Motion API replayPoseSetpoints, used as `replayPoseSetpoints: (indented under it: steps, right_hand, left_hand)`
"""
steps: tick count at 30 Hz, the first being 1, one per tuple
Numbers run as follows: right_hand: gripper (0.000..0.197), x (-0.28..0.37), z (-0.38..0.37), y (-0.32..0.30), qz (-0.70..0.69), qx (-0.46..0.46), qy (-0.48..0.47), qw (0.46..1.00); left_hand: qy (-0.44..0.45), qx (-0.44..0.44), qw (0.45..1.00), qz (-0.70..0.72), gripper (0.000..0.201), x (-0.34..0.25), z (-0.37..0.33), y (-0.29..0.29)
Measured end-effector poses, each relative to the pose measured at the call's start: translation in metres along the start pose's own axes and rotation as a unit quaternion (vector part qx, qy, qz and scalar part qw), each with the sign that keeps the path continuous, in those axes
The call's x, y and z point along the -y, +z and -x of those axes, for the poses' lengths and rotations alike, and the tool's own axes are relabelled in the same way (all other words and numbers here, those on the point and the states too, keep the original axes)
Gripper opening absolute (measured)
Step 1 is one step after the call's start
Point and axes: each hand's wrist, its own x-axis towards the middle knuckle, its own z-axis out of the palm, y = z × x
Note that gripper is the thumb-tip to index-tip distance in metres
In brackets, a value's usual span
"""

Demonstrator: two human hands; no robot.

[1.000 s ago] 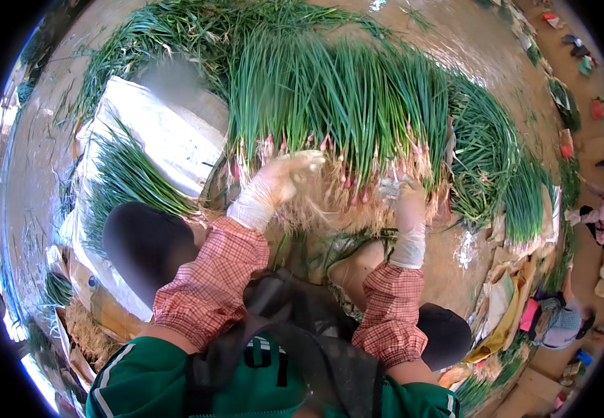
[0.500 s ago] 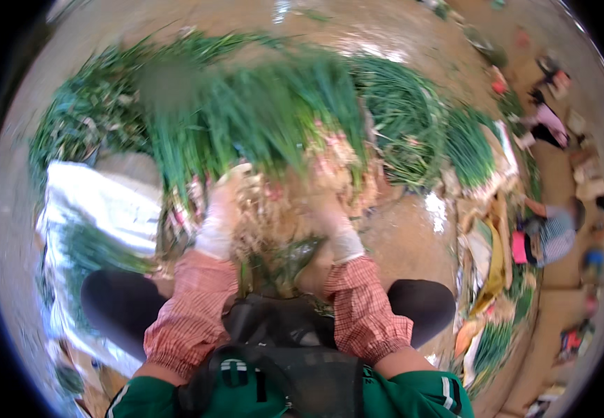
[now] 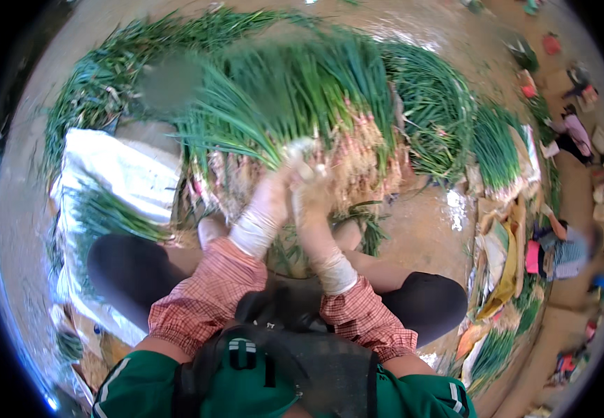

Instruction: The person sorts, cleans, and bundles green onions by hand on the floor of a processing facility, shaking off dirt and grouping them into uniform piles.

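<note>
In front of my crossed legs lies a wide heap of green onions (image 3: 316, 76), leaves pointing away and pale, rooty ends towards me. My left hand (image 3: 277, 184), in a whitish glove, is closed at the base of a few green onions (image 3: 242, 122) whose leaves fan out to the upper left over the heap. Close against it, my right hand (image 3: 311, 198), gloved too, has its fingers bent together near the same stems. What sits between the right fingers is too small and blurred to make out.
On the left, a white sack (image 3: 124, 164) bears a smaller bunch of green onions (image 3: 110, 212). More leafy piles (image 3: 431, 115) lie to the right on wet brown floor. A yellow cloth (image 3: 502, 275) lies farther right, near a person in a striped top (image 3: 568, 259).
My hands were apart over the root ends; now they have come together in the middle. A few green onions now slant from my left hand across the heap.
</note>
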Motion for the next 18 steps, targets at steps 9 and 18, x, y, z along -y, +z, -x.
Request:
replayPoseSetpoints:
  steps: [9, 18]
  right_hand:
    - [0.029, -0.018, -0.08, -0.042, -0.073, -0.039, 0.155, 0.984]
    - [0.036, -0.033, -0.071, -0.051, 0.346, 0.072, 0.19, 0.916]
  left_hand:
    - [-0.016, -0.084, 0.949, -0.303, 0.025, -0.07, 0.012, -0.057]
    - [-0.057, -0.2, 0.897, -0.39, 0.021, -0.062, -0.021, -0.039]
